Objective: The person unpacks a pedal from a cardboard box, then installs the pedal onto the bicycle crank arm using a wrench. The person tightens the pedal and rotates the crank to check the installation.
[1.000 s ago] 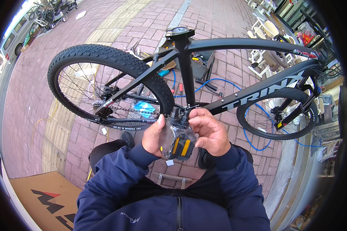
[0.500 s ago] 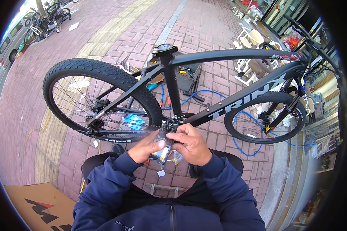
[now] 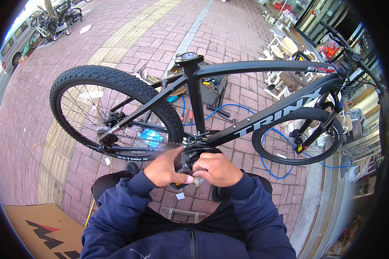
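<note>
Reddish brick paving (image 3: 233,32) all around. Lower centre: crinkly clear plastic bag (image 3: 197,181) with black, yellow-marked parts (image 3: 176,186), wrapped by half-curled bare left hand (image 3: 162,169), pinched by tightly bent bare right hand (image 3: 219,169). Probably unwrapping, so cradle weight left, tear slowly right, no yanking.

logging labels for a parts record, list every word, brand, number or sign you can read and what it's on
Wording is not copied here, only placed.
Down tube: large pale letters, legible.
Rear tyre: white sidewall lettering, too small.
Cardboard box: black-and-red mark, cut off.
Jacket: pale lettering, too small.
Handled black part: nothing legible.
</note>
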Available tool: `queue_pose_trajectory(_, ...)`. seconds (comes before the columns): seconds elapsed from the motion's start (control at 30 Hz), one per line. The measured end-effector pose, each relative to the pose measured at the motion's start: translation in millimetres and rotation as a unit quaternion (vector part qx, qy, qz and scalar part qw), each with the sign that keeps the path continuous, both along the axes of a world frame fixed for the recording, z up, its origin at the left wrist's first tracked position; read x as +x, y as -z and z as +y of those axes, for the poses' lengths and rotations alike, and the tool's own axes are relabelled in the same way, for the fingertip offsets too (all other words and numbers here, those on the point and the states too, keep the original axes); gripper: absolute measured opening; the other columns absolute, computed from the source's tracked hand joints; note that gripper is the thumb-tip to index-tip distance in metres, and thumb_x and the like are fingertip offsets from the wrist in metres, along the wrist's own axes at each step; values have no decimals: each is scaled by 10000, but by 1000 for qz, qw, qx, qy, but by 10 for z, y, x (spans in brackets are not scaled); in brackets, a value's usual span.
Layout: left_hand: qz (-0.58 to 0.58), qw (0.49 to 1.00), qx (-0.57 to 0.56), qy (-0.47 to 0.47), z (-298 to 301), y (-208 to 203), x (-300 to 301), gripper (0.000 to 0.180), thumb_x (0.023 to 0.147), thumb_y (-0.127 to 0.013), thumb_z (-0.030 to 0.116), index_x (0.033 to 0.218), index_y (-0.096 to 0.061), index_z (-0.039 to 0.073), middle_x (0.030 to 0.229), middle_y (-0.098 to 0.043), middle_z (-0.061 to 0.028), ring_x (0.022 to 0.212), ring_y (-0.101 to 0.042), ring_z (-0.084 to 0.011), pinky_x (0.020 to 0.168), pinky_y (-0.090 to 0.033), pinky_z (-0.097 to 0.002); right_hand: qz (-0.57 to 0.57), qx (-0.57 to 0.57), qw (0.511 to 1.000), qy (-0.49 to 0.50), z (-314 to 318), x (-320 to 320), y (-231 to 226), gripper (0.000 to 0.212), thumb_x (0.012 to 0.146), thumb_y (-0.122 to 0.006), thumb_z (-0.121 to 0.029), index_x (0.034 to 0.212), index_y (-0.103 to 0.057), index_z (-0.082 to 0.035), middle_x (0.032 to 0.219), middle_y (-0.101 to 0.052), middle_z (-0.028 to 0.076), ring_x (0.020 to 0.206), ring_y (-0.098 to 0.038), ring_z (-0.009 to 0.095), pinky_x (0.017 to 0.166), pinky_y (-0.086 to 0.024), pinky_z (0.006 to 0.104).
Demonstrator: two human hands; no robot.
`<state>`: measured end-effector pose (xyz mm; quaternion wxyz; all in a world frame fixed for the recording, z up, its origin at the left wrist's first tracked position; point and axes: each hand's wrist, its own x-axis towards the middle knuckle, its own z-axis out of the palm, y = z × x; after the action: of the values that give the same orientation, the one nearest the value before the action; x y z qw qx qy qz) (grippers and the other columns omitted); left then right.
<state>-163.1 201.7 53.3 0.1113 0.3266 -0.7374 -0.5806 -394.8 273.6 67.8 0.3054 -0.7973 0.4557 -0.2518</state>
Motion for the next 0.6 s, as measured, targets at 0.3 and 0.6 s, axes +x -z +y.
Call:
queue_pose_trajectory(0.3, 10, 999, 42, -24, -17, 284, 26, 1084, 711, -879, 559, 1418, -450, -142, 1229, -647, -248, 1133, -634, -293, 1006, -478, -356, 16, 126, 992, 0, 22, 48, -5, 298, 809, -801, -170, 961, -561, -79, 756, -668, 123, 724, -679, 352, 630, -515, 428)
queue_pose_trajectory(0.6, 138, 961, 236, -41, 37, 252, -13, 706, 897, -748, 502, 1269, -600, -79, 1099, -687, -138, 1009, -638, -179, 903, -498, -306, 2, -16, 995, 102, 149, 155, 57, 261, 832, -791, -183, 896, -562, -75, 756, -674, 113, 695, -684, 325, 594, -524, 393)
